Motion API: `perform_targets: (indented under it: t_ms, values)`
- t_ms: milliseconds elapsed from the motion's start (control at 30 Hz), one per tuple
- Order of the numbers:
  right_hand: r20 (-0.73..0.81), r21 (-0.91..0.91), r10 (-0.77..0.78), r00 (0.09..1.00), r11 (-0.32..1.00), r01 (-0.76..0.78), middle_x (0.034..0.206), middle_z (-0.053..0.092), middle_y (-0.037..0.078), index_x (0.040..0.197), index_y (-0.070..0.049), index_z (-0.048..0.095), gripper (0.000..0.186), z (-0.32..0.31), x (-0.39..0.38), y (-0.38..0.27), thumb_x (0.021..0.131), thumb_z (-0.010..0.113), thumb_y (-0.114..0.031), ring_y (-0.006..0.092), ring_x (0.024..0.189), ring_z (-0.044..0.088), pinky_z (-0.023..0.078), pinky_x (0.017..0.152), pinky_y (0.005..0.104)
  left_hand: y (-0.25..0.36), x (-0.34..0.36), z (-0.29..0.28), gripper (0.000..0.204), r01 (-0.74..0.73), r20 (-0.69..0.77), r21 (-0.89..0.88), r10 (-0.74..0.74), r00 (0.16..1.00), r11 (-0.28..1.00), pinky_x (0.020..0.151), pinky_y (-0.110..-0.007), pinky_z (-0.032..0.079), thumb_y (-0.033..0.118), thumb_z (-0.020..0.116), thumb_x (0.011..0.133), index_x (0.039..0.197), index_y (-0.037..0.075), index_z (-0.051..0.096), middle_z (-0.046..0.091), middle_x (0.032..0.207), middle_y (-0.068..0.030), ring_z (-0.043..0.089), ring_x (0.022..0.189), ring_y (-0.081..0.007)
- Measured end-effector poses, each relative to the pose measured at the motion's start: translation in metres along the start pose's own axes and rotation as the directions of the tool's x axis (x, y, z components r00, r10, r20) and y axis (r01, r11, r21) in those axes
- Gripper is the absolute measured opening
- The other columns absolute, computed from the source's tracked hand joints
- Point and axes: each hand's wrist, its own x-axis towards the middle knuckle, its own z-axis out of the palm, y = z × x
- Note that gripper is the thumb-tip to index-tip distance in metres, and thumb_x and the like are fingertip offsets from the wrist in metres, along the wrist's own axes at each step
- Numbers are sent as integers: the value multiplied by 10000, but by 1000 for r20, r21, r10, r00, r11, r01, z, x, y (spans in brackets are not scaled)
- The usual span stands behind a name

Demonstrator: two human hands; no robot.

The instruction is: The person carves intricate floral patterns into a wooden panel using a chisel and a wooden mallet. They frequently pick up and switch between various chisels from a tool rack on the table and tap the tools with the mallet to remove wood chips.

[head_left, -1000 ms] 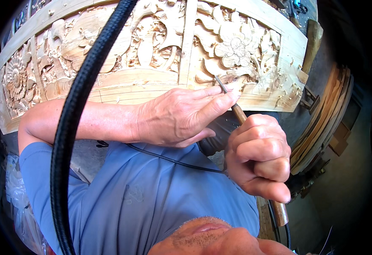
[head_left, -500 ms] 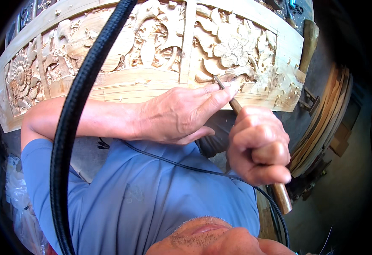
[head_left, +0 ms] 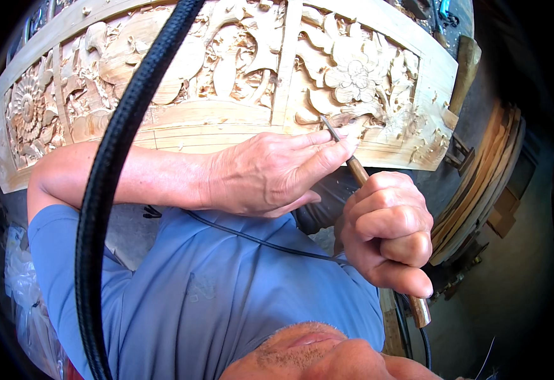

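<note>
A carved wooden panel [head_left: 214, 115] spans the upper part of the view, with flowers, leaves and scrolls in relief. My right hand [head_left: 388, 229] is wrapped in a fist around the wooden handle of a carving chisel [head_left: 357, 171]; the handle's butt sticks out below the fist. My left hand [head_left: 277, 170] lies along the panel's near edge, its thumb and forefinger closed about the chisel's metal blade. The blade's tip meets the wood below a carved flower [head_left: 355, 79] at the right. Part of the blade is hidden by the left fingers.
Loose shavings lie in the panel's recesses. A thick black braided cable [head_left: 125, 126] crosses the left side, and a thin cord [head_left: 258, 241] runs over my shirt. Curved boards [head_left: 479, 190] are stacked at the right. A wooden handle [head_left: 465, 73] lies beside the panel's right end.
The right fist and the chisel's handle sit slightly lower. The panel appears shifted a little within the view. Both hands keep their grip on the chisel.
</note>
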Motion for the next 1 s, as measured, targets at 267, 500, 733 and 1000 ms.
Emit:
perform_targets:
  t_ms: [267, 500, 733, 1000]
  values:
    - [-38, -29, -4, 999, 1000, 2, 597, 585, 113, 677, -61, 404, 680, 2, -1, 3, 1125, 403, -572, 133, 358, 422, 303, 335, 287, 2, 1, -2, 983, 27, 3, 6, -27, 1000, 1000, 953, -453, 618, 85, 878, 761, 1580, -35, 348, 581, 1460, -283, 665, 1245, -438]
    - [-81, -222, 130, 988, 964, -145, 601, 450, 5, 747, -137, 372, 573, 8, 9, 10, 1158, 304, -531, 89, 407, 380, 268, 354, 267, -3, 1, 4, 955, 7, -46, 57, -4, 999, 998, 972, -442, 612, 121, 849, 812, 1573, -88, 313, 589, 1395, -319, 666, 1218, -443]
    - [-34, -174, 251, 967, 952, -253, 564, 429, 1, 705, -99, 405, 586, 1, 25, 2, 1154, 420, -476, 103, 410, 400, 263, 369, 285, 2, 3, -2, 974, 35, 47, 20, -36, 998, 999, 946, -426, 600, 128, 831, 825, 1576, -131, 267, 604, 1317, -327, 666, 1176, -435]
    - [-172, -333, -119, 978, 941, 56, 675, 496, 54, 779, -139, 360, 571, 12, 1, -30, 1087, 492, -601, 120, 492, 409, 279, 514, 273, 1, 4, 1, 921, -186, 9, 61, 186, 983, 981, 1078, -433, 574, 116, 856, 805, 1575, -62, 384, 561, 1509, -269, 622, 1343, -399]
